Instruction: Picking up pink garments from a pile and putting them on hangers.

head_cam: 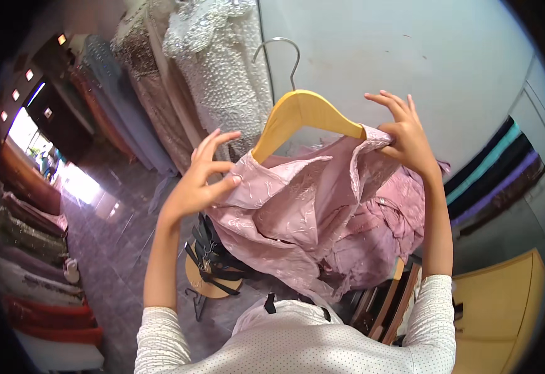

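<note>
A pink embroidered garment (291,201) hangs from a yellow wooden hanger (300,108) with a metal hook (282,41). My left hand (202,180) pinches the garment's left shoulder between thumb and finger, its other fingers spread. At the opposite shoulder, my right hand (403,135) grips the fabric near the hanger's end. The hook points up and touches no rail that I can see. Folds of the garment droop below the hanger. Behind its right side lies a heap of pink fabric (394,210), whose lower edge is partly hidden.
Beaded gowns (221,65) hang at the upper left beside a pale wall panel (394,51). A round wooden stool (193,271) with black straps (207,248) stands on the grey tiled floor (127,252). More dresses (43,280) line the far left; a yellow cabinet (497,313) is at lower right.
</note>
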`<action>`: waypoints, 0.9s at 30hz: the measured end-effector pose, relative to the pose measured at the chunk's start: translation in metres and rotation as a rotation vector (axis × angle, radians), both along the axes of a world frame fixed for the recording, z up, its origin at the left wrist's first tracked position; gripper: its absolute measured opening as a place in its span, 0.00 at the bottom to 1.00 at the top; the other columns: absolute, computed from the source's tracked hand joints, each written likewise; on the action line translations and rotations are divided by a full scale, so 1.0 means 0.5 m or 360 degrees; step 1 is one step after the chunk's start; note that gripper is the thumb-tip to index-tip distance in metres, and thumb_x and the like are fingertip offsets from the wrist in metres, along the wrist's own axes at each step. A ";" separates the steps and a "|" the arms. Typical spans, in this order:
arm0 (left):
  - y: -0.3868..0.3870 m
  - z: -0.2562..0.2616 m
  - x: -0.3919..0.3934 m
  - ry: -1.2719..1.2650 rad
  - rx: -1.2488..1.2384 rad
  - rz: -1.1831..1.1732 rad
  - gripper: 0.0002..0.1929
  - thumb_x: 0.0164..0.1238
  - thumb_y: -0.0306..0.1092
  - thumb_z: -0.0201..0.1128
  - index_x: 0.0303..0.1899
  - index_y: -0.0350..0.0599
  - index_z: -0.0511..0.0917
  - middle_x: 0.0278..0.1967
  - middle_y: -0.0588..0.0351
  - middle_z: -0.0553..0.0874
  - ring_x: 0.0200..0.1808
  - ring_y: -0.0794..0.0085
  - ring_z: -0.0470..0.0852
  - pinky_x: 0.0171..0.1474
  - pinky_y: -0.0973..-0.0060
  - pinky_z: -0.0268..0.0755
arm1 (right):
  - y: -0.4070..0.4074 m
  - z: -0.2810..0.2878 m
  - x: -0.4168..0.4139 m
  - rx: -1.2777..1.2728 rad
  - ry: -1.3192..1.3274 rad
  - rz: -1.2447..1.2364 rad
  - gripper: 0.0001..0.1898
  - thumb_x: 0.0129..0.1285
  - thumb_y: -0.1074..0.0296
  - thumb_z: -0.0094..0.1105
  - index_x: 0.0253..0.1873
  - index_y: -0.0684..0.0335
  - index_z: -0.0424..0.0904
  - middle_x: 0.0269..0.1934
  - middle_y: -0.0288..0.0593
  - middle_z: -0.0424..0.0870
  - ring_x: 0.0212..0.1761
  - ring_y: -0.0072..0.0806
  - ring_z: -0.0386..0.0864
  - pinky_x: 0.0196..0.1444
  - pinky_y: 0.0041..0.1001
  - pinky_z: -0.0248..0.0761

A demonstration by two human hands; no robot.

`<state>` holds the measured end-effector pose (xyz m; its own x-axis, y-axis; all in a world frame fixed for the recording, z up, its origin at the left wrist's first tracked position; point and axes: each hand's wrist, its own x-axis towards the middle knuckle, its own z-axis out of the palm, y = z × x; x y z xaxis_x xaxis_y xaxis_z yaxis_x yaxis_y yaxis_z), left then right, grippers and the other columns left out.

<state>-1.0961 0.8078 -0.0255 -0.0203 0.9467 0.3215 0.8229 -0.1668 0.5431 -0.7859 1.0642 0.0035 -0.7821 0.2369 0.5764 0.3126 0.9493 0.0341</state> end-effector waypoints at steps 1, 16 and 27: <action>-0.001 0.016 -0.006 -0.0034 0.0009 -0.0118 0.11 0.63 0.41 0.64 0.41 0.47 0.87 0.72 0.54 0.64 0.78 0.50 0.46 0.75 0.49 0.35 | -0.024 0.011 0.018 0.0011 0.0014 -0.0037 0.11 0.40 0.66 0.72 0.20 0.63 0.78 0.66 0.35 0.72 0.74 0.42 0.60 0.73 0.64 0.44; 0.040 -0.010 0.026 0.0224 0.0617 -0.0338 0.08 0.43 0.34 0.66 0.28 0.44 0.84 0.66 0.53 0.71 0.75 0.48 0.55 0.71 0.39 0.38 | -0.284 0.032 0.170 -0.0007 0.0028 -0.0642 0.12 0.38 0.65 0.75 0.22 0.64 0.82 0.70 0.28 0.70 0.75 0.43 0.60 0.74 0.61 0.45; 0.068 0.077 0.069 0.0393 0.1465 -0.0347 0.12 0.32 0.29 0.73 0.27 0.46 0.84 0.65 0.50 0.73 0.69 0.50 0.67 0.69 0.54 0.58 | -0.383 0.111 0.251 -0.0061 0.0235 -0.0622 0.10 0.37 0.72 0.70 0.30 0.64 0.87 0.68 0.35 0.73 0.72 0.45 0.63 0.75 0.48 0.46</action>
